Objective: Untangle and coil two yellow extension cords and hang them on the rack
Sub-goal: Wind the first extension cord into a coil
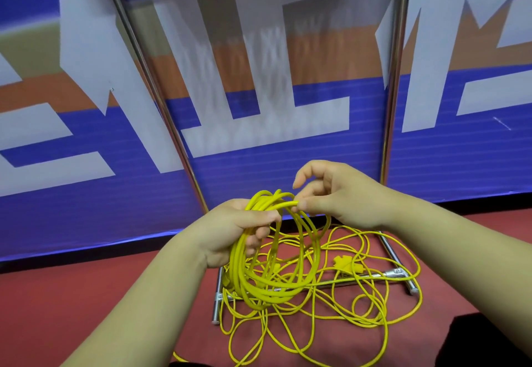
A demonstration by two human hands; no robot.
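My left hand (230,231) grips a coil of yellow cord (276,286) with several loops hanging below it. My right hand (336,194) pinches one yellow strand at the top of that coil, just right of the left hand. Below both hands a loose tangle of yellow cord (359,317) lies spread on the red floor, with a yellow plug (345,264) in it. The metal rack (394,78) stands right behind, its two chrome uprights rising out of view and its base bars (400,274) lying under the tangle.
A blue, white and orange banner wall (288,165) stands close behind the rack. Red floor (57,303) stretches to the left. A dark shape (489,340) sits at the bottom right corner.
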